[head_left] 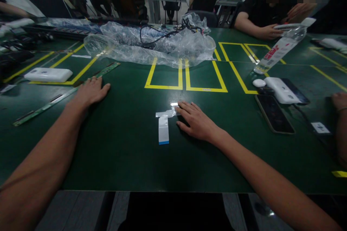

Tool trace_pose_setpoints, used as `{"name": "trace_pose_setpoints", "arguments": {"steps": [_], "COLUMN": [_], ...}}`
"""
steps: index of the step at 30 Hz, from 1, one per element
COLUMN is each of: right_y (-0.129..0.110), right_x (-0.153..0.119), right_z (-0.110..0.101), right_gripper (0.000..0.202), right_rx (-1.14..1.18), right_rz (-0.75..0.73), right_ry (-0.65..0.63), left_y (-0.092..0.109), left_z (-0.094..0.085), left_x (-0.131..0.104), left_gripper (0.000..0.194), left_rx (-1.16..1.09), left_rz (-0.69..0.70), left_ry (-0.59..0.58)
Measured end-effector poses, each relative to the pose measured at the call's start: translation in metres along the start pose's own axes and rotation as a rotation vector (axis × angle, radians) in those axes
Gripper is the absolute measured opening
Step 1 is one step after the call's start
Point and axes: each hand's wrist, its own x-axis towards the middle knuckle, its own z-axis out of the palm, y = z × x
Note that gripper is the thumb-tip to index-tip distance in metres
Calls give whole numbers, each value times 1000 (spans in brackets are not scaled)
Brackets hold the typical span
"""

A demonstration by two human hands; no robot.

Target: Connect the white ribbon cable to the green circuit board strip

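Observation:
A white flat ribbon cable point(163, 130) with a blue end lies on the green table in front of me, with a piece of clear tape point(162, 114) across its upper part. My right hand point(196, 121) rests palm down just right of it, fingers stretched out, fingertips touching the cable's upper right part. Off to the left, a long, narrow green circuit board strip point(43, 109) lies slantwise. Across its middle, my left hand point(92, 91) lies flat with its fingers extended, hiding part of the strip. Neither hand grips anything.
Clear plastic wrap point(151, 45) with black cables stretches along the back. A white device point(48, 74) lies at left. On the right are a phone point(274, 113), a white power bank point(282, 90) and a tilted water bottle point(283, 48). A co-worker's hand point(271, 31) is beyond the bottle.

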Motion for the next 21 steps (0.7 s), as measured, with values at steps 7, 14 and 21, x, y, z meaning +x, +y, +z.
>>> {"name": "trace_pose_setpoints", "arguments": {"steps": [7, 14, 21], "right_y": [0, -1, -3], "right_x": [1, 1, 1], "right_z": [0, 3, 3], "right_gripper": [62, 67, 70], "right_rx": [-33, -59, -48], "right_rz": [-4, -12, -1], "right_ry": [-4, -11, -19], "left_y": [128, 191, 187], "left_z": [11, 12, 2], "left_x": [-57, -121, -118], "left_gripper": [71, 77, 75], "left_rx": [27, 13, 5], "left_rz": [619, 964, 978], "left_ry": [-41, -35, -107]}}
